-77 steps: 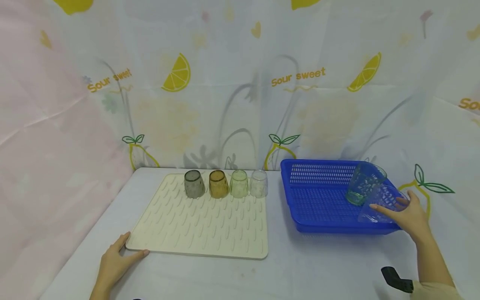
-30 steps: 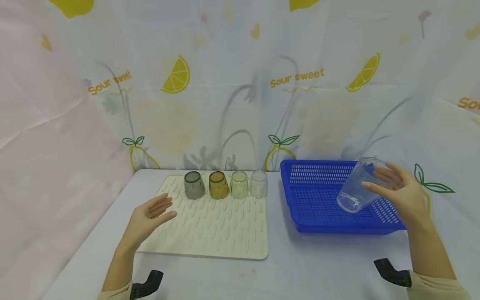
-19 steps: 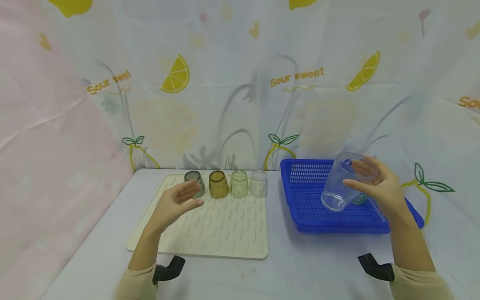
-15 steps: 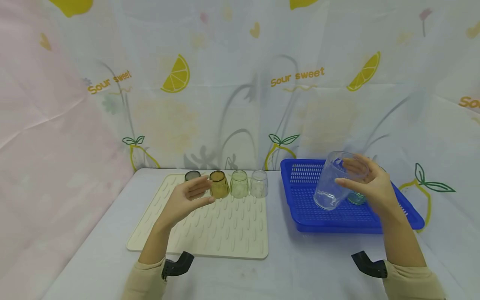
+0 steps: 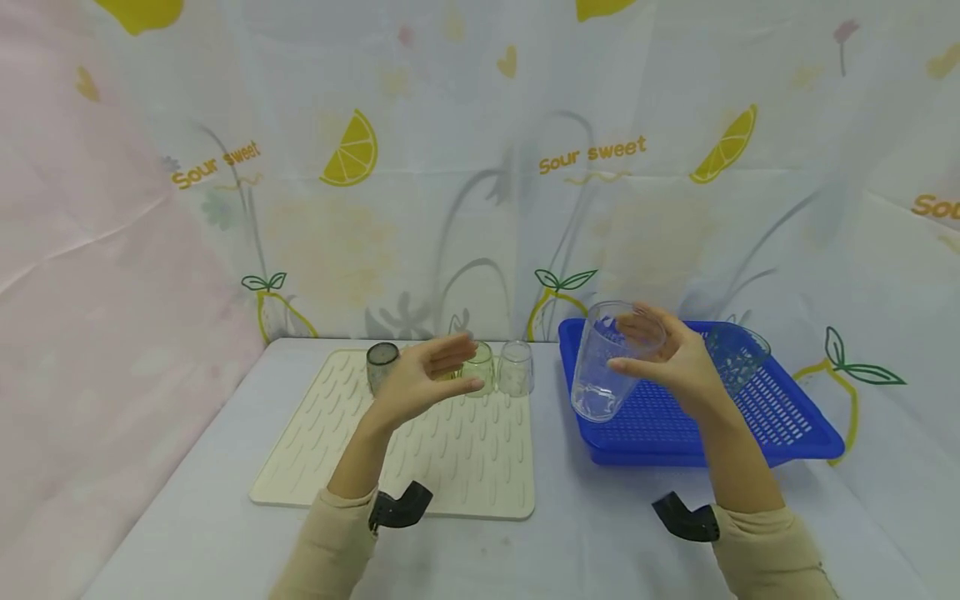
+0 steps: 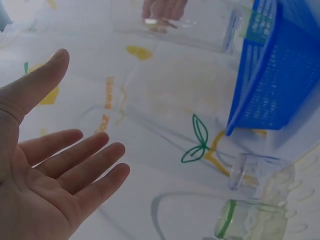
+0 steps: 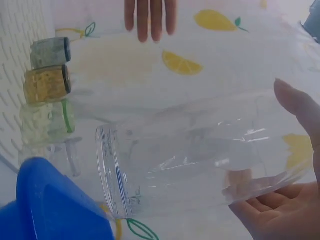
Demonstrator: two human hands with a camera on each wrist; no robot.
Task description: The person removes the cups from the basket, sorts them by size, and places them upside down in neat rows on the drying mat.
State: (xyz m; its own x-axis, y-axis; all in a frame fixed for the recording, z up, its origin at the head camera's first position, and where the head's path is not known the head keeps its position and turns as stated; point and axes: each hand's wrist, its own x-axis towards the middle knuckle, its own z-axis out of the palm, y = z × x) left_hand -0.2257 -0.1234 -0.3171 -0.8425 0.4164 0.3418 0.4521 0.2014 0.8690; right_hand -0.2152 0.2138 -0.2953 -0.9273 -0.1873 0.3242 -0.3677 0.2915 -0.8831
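Note:
My right hand grips a tall clear drinking glass near its rim, thumb on one side and fingers on the other. The glass leans with its base toward the lower left, above the left part of the blue basket. In the right wrist view the glass looks empty. My left hand hovers over the cream mat, fingers extended, thumb apart, holding nothing. Behind it stand small tumblers: grey, green and clear. The amber tumbler is largely hidden in the head view.
A greenish glass leans in the basket's right part, partly behind my right hand. White cloth covers the table. A lemon-print curtain hangs directly behind the mat and basket.
My right hand has lifted the clear glass from the basket's right side and carried it left. My left hand has left the mat's front-left corner and moved right and up.

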